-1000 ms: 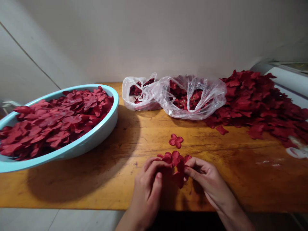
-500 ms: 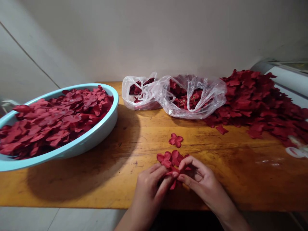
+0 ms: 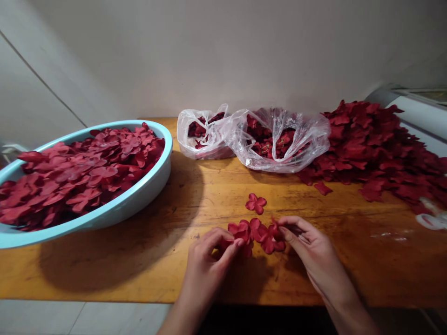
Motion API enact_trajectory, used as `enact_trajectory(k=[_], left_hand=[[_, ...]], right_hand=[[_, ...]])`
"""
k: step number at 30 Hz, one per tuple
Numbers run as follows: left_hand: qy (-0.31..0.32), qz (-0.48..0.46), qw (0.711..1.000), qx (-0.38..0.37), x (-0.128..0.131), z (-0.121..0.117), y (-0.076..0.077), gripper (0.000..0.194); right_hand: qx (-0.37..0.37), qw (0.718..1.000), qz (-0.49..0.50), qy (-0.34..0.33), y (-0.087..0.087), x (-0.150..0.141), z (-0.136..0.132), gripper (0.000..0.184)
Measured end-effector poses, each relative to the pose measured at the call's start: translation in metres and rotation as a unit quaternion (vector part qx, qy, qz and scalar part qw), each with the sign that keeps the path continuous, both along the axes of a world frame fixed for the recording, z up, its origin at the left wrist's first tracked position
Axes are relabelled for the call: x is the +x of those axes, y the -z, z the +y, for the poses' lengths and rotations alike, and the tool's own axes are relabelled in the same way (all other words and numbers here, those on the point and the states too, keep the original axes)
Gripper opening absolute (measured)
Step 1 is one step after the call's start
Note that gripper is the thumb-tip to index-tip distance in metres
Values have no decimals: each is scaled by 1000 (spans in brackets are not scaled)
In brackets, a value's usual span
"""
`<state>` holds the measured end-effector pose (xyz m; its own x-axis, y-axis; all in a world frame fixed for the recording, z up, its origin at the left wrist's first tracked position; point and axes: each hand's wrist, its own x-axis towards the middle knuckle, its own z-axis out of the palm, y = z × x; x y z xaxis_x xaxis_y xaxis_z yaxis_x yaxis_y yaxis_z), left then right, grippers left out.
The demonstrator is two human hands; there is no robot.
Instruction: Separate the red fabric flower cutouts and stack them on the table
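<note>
Near the front of the wooden table, my left hand (image 3: 208,261) pinches a red artificial flower between thumb and fingers, mostly hidden by them. My right hand (image 3: 309,249) has thumb and forefinger closed on a small red petal piece (image 3: 274,220), which is blurred. Between the two hands lies a cluster of red artificial flowers (image 3: 268,238), each with rounded petals. A single four-petalled flower (image 3: 256,204) rests on the wood just beyond it.
A light blue basin (image 3: 167,144) heaped with red flowers stands at the left. At the back are two clear plastic bags (image 3: 234,135) holding red pieces. A large pile of flat red petal pieces (image 3: 370,144) covers the right, near a white ring (image 3: 431,221).
My hands were together over a red flower and have drawn apart, the left one moving left and the right one right. More of the flower cluster between them now shows.
</note>
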<state>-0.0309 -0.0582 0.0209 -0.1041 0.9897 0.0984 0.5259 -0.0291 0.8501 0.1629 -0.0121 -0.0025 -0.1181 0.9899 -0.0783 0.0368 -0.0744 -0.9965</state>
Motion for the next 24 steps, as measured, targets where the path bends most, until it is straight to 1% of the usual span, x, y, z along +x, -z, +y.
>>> enact_trajectory(k=[2,3,5,6,7,9,11,12,13,15,16,17,18,20,22,24], left_hand=[[2,81,996,27,-4,2,0,21],[12,133,990,53,-7,4,0,28],[43,237,965,107,-12,7,2,55],[53,279,950,130,-15,8,3,65],[52,310,937,151,-17,9,5,69],[16,335,923,189,-19,7,6,67],[-19,316,924,214,-17,3,4,61],[-16,292,933,210,-14,1,1,58],[4,259,947,192,-10,-1,-2,54],[65,176,973,136,0,-4,-7,40],[87,133,981,115,5,-4,-9,31],[95,97,985,104,8,-4,-10,21],[90,68,988,105,11,-4,-9,15],[62,43,989,126,14,-2,-6,12],[35,51,988,143,13,-2,-2,11],[13,69,986,150,12,-1,0,14]], right_hand=[[-5,1000,6,-3,-1,2,1,28],[-5,1000,5,-5,-2,2,1,30],[1,1000,1,-6,-3,2,1,29],[3,1000,-1,-6,-4,2,0,28],[6,1000,-1,-6,-4,2,0,27],[13,1000,1,-1,-4,1,-2,26],[11,1000,3,7,-5,-1,-4,26],[9,1000,5,9,-6,-2,-6,27],[6,1000,7,10,-7,-4,-7,27],[5,1000,12,6,-10,-10,-11,27],[8,1000,13,-6,-12,-13,-13,26],[9,1000,13,-19,-14,-16,-15,25],[8,999,15,-27,-16,-20,-17,23],[-6,999,32,-33,-20,-26,-23,21],[-27,997,65,-27,-22,-30,-27,22],[-36,995,82,-42,-22,-31,-28,21]])
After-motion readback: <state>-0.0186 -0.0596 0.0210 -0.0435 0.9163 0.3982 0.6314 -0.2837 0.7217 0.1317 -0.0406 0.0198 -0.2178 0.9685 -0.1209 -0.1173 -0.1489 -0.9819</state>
